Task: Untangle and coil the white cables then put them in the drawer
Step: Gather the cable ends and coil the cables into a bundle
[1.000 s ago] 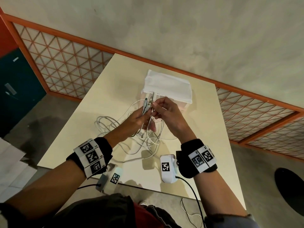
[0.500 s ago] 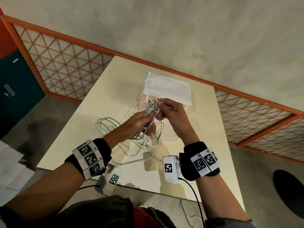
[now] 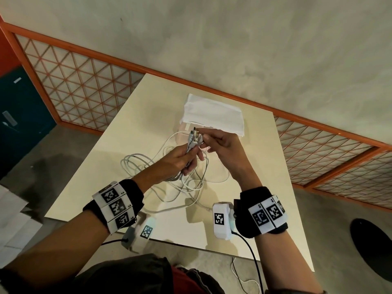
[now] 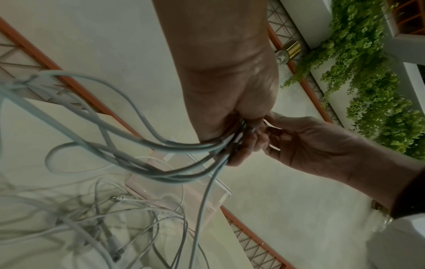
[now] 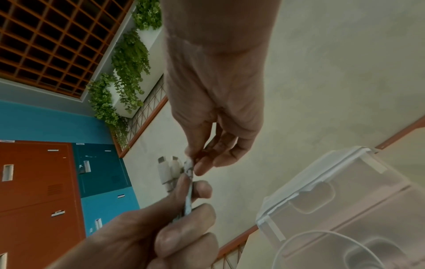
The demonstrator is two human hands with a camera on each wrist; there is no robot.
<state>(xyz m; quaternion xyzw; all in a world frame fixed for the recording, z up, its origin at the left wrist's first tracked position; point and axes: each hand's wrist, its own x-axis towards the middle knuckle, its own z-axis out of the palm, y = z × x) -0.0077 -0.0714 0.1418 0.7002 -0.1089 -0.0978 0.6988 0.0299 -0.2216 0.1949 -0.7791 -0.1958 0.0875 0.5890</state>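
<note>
Several white cables [image 3: 169, 181] lie tangled on the cream table [image 3: 265, 166]. My left hand [image 3: 191, 160] grips a bundle of their ends, with the plugs [image 3: 193, 135] sticking up above the fist. In the left wrist view the cable strands [image 4: 174, 145] trail from the left hand [image 4: 239, 131] down to the tangle [image 4: 96, 218]. My right hand [image 3: 203, 138] pinches one cable end beside the bundle. The right wrist view shows this cable end [image 5: 189, 166] between thumb and forefinger of the right hand [image 5: 195, 163], next to two white plugs [image 5: 169, 171]. The translucent pinkish drawer box [image 3: 182, 134] stands just behind the hands.
A folded white cloth [image 3: 214, 115] covers the top of the drawer box [image 5: 345, 191]. An orange lattice railing [image 3: 84, 85] and a grey wall run behind the table. The table's near edge [image 3: 191, 245] is close to my body; a cable lies on the floor [image 3: 244, 279].
My right hand's fingers have shifted from over the plugs to the right side of the bundle. Both hands sit a little farther from my body, toward the drawer box.
</note>
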